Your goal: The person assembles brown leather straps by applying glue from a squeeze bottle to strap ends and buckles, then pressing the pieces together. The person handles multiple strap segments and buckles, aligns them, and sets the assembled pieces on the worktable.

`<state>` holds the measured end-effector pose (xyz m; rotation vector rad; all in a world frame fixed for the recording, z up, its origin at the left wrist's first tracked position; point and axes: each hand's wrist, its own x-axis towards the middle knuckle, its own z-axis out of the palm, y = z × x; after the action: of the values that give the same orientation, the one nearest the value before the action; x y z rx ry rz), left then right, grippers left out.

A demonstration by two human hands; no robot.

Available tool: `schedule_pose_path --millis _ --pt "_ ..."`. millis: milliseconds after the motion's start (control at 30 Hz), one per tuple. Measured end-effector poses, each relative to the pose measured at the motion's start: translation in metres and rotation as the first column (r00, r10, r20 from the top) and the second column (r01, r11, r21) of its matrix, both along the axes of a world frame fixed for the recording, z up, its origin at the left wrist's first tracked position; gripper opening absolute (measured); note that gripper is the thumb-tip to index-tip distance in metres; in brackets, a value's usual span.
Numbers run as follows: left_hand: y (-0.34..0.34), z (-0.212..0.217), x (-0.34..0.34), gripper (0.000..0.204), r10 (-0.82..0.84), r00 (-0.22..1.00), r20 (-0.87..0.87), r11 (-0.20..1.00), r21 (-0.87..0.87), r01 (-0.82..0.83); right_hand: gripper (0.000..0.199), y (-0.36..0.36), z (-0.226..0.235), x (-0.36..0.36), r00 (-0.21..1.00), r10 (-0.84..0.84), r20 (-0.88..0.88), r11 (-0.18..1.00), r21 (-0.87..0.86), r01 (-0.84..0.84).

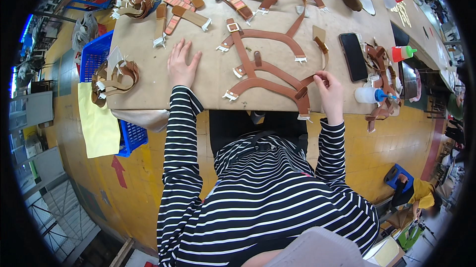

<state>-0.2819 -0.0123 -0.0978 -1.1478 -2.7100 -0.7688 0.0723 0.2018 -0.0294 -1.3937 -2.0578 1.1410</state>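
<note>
Big tan desk [148, 88] is covered in brown leather straps, and the main strap assembly [265, 68] fans out mid-desk, long straps running left to right. Right hand [328, 88] is nearer, pinching a strap end [311, 79] at its right edge. Left hand [182, 63] lies open and flat, off to the left.

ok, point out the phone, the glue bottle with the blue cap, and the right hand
phone [353, 56], head view, middle of its dark screen
glue bottle [366, 95], head view, on its pale body
right hand [329, 90], head view, back of the hand
</note>
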Motion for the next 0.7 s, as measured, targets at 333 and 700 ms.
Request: schedule_pose_path --millis 333,700 --pt "0.001 0.003 0.002 0.048 0.002 1.0 -0.007 1.0 -0.012 -0.002 0.016 -0.017 -0.008 -0.012 0.966 0.257 -0.034 0.959 0.133 -0.25" --pt "0.001 0.002 0.0 0.047 -0.003 1.0 -0.016 1.0 0.004 0.003 0.019 0.066 0.028 -0.078 0.933 0.355 -0.058 0.838 0.462 -0.29"
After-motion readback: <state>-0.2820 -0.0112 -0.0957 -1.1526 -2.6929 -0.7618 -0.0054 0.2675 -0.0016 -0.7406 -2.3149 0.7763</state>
